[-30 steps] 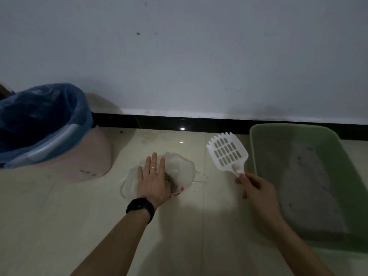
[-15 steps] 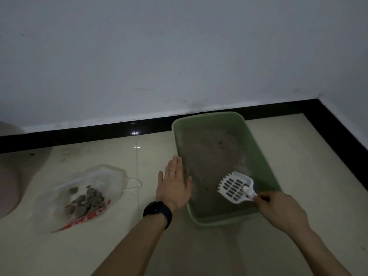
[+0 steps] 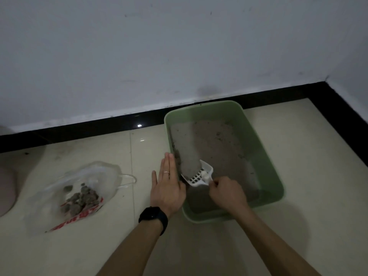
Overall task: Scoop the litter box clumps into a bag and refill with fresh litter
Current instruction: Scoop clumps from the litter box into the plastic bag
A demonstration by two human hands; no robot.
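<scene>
A green litter box (image 3: 266,156) holding grey litter stands on the tiled floor against the wall. My right hand (image 3: 227,193) grips the handle of a white slotted scoop (image 3: 199,176), whose head is dug into the litter near the box's left wall. With straight fingers, my left hand (image 3: 167,186) lies flat against the outside of the box's left rim. A clear plastic bag (image 3: 95,178) with red print lies open on the floor at the left, with several dark clumps (image 3: 81,199) inside.
A pink rounded bin (image 3: 7,188) shows at the far left edge. A black skirting strip (image 3: 79,132) runs along the white wall and turns down the right side at the room's corner. Pale floor tiles (image 3: 310,176) surround the box.
My view swung right from the bag to the litter box. My left hand left the bag and came flat against the box's left side. The scoop went down into the litter.
</scene>
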